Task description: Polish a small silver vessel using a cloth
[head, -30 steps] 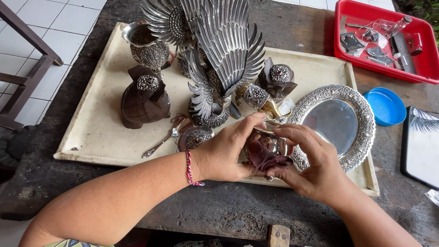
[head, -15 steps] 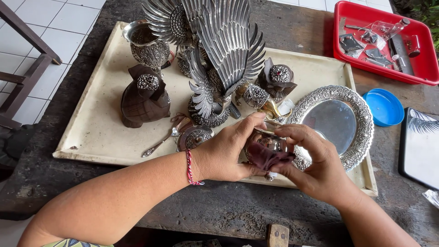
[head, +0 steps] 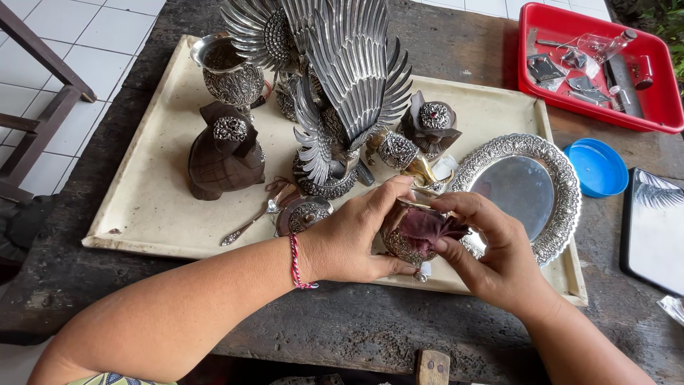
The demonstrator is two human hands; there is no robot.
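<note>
Here, both hands grip a small embossed silver bowl (head: 406, 239) over the cream tray's (head: 142, 214) near edge: left hand (head: 353, 235) cupping it, right hand (head: 491, 249) pressing a maroon cloth (head: 431, 224) inside. Judging by this, polishing seems midway; neighbouring silver winged bird statue (head: 342, 93) stands untouched.

A silver bird (head: 342, 93), a shiny plate (head: 519, 191) and a blue lid (head: 597, 168) are seen near a red tray (head: 662, 107).

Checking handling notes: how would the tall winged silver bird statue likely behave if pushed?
The bird statue looks top-heavy: wide raised wings over a small round base, so it may tip. Its thin feather tips could bend. Cup and carved pieces crowd it.
</note>
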